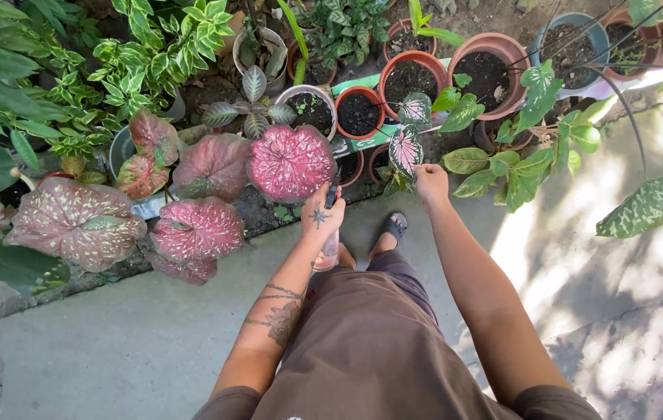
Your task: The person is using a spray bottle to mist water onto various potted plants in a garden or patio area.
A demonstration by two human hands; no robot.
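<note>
My left hand [321,215] grips a clear spray bottle [329,250], its dark nozzle end pointing toward a large pink caladium leaf [291,162] just ahead of it. Fingers closed, my right hand [431,183] pinches the lower edge of a small pink-and-green veined leaf [404,151], with a second such leaf [415,110] above it. Both arms reach forward over my brown-clad knees. My sandaled foot [394,227] shows between the hands.
Several terracotta pots [409,78] filled with soil stand behind the hands, with a blue pot [572,47] at the back right. Pink caladium leaves [75,222] and green shrubs [153,54] crowd the left. I stand on a cracked concrete path [114,342]. A green spotted leaf [650,204] hangs at right.
</note>
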